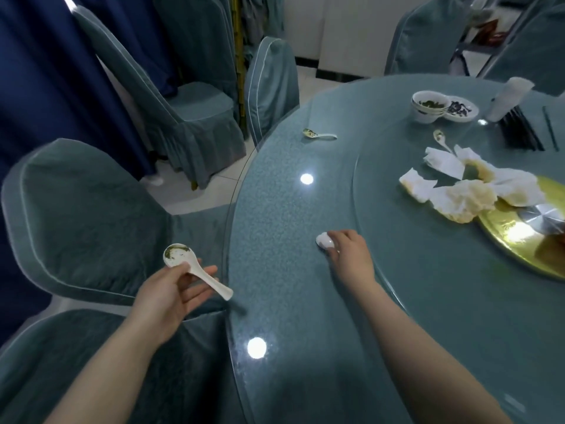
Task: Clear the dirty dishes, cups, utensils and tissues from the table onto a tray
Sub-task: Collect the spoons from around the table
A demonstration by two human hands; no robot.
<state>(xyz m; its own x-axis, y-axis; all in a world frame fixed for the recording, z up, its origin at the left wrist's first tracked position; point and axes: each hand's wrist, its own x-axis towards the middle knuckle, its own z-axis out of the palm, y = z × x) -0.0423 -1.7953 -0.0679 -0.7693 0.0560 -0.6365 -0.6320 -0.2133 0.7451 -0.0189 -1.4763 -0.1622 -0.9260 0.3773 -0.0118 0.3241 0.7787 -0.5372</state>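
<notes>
Left hand [171, 289]: palm up beside the table edge, over a covered chair [85, 228], thumb and fingers loosely pinching a white soup spoon [195, 269], bowl smeared green, handle pointing toward the table. Right hand [348, 252]: lowered onto the glass-topped round table [290, 270], fingers curled over a small white object [324, 240], resting on the glass and mostly hidden; identity not determinable. Second spoon [319, 134]: lying alone near the far table edge, well apart from both hands. Third spoon [440, 139]: on the raised turntable, just beside the crumpled tissues [458, 185], stained yellow, some overlapping a gold-coloured platter [519, 237]. Stacked bowls [429, 107] with green residue: farther back, touching a small dish [461, 110] holding dark scraps. Black chopsticks [519, 133]: bundled at the right, beside a white wrapped item [510, 97]. No tray within view.
</notes>
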